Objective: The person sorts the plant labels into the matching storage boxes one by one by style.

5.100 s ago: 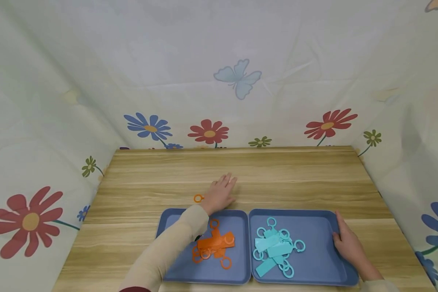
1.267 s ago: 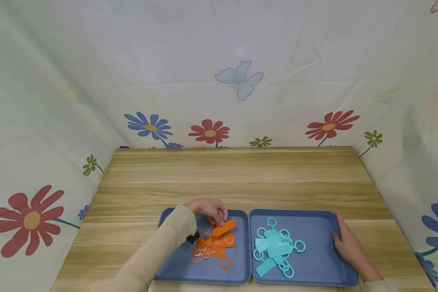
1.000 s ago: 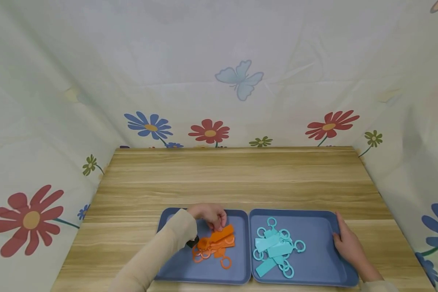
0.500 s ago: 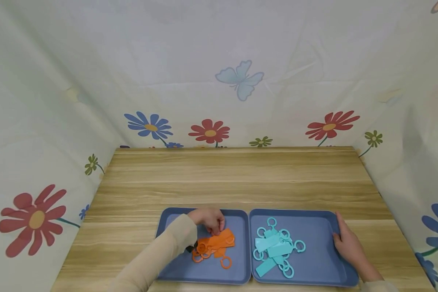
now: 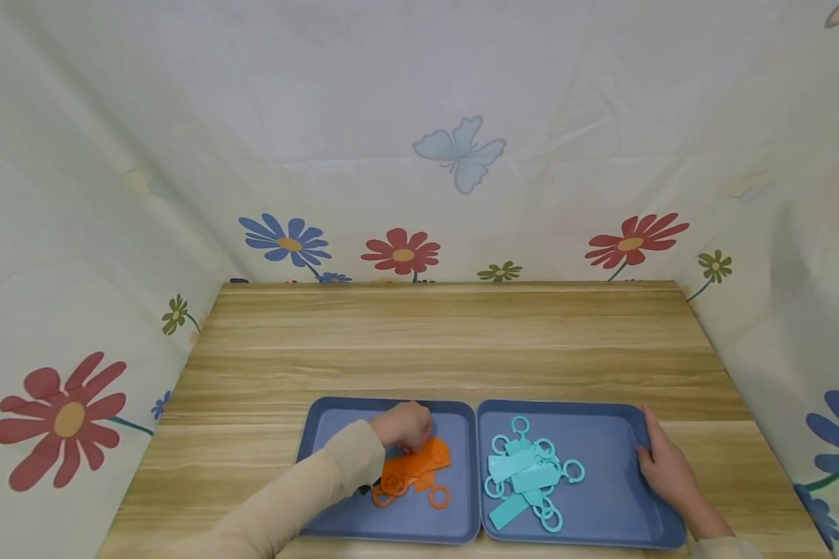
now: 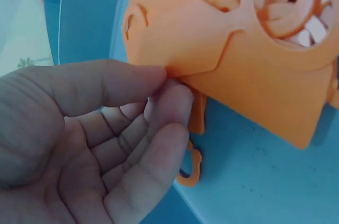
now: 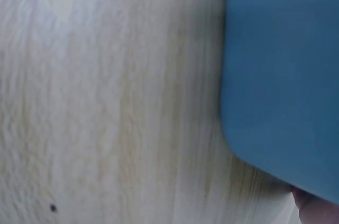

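Note:
In the head view my left hand (image 5: 405, 425) is low over the left blue tray (image 5: 426, 528), at the back edge of a pile of flat orange tags with open ring hooks (image 5: 414, 464). The left wrist view shows its thumb and fingertips pinching the lower edge of the top orange tag (image 6: 175, 28); the other fingers are curled. My right hand (image 5: 667, 470) grips the outer right rim of the right blue tray (image 5: 615, 481), thumb over the rim. The right wrist view shows a fingertip (image 7: 318, 211) against the tray's outside wall.
A heap of similar turquoise tags with ring hooks (image 5: 527, 470) lies in the left half of the right tray. The two trays stand side by side near the front of the wood-grain table (image 5: 461, 334). A flower-printed curtain (image 5: 566, 155) surrounds the table.
My left hand has come back from the table behind the tray, where an orange ring lay, bringing an orange tag down onto the pile. My right hand has stayed on the rim.

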Tool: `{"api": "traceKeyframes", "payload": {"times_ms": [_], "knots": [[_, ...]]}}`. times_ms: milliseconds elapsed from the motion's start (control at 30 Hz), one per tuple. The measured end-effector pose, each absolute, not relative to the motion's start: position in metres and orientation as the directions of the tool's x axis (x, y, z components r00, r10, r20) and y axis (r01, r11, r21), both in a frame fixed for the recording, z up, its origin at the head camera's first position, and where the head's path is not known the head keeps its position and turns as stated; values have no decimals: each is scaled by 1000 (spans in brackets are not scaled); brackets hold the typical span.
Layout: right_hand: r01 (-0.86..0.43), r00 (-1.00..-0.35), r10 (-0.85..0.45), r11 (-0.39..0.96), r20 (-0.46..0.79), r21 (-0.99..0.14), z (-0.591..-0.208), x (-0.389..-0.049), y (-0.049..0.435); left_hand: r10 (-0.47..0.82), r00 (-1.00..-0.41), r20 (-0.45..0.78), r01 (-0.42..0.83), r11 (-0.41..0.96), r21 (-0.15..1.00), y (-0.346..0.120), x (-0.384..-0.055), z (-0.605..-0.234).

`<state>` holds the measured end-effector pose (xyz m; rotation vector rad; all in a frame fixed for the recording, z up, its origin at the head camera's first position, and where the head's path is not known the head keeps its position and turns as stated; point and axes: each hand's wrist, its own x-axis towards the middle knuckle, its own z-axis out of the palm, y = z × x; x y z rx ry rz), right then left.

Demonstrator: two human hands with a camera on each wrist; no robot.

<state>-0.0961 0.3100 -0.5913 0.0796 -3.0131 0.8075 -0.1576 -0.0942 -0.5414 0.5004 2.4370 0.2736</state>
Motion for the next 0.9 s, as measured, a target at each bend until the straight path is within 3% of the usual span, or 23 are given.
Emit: {"api": "traceKeyframes", "payload": {"times_ms": [300, 467, 600, 767, 900], "knots": [[-86, -996, -77, 863, 39, -497, -587, -98, 309, 400, -779, -483, 373, 915, 155, -91, -141, -531], [-81, -996, -90, 871, 4, -484, -587, -101, 312, 425, -757, -496, 436, 894, 101, -89, -132, -513], [-98, -992, -124, 861, -18, -499, -586, -101, 316, 442, -706, -553, 475, 875, 94, -88, -126, -494], [-164, -985, -172, 873, 25, -459, -577, -103, 322, 534, -632, -561, 546, 821, 167, -96, -124, -465], [-217, -970, -167, 921, 175, -323, -551, -113, 317, 658, -549, -516, 563, 747, 353, -106, -130, -438]]}}
